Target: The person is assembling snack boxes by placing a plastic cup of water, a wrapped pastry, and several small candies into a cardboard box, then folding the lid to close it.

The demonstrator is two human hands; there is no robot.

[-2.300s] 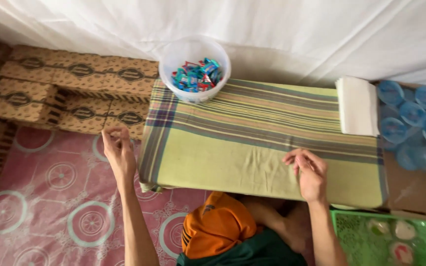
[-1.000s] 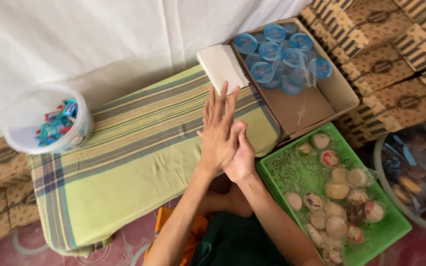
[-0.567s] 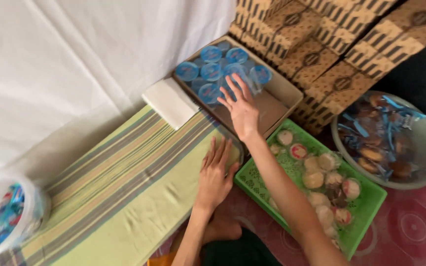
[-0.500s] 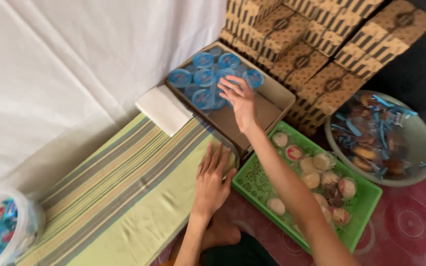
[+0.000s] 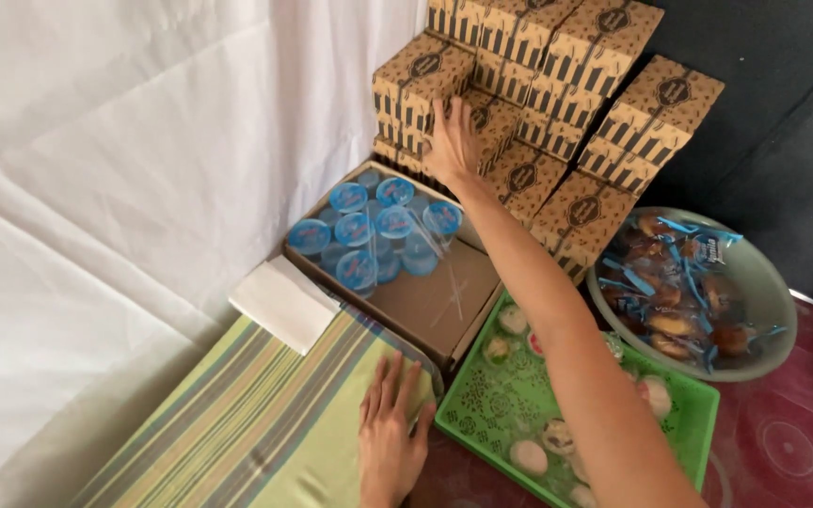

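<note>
Striped cloth: my left hand lies flat on it, fingers spread. Stacked brown boxes: my right hand lies open against one, fingers extended. Carton: blue-lidded cups inside. Green tray, bowl, napkins.

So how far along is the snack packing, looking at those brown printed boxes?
Done: nothing looks packed; no open box shows any contents. In hand: the right hand lies on a brown printed cardboard box in the stack; the left hand rests flat on the striped green cloth. Left: blue-lidded cups, cakes in the green tray and wrapped snacks in the bowl sit unpacked.
</note>
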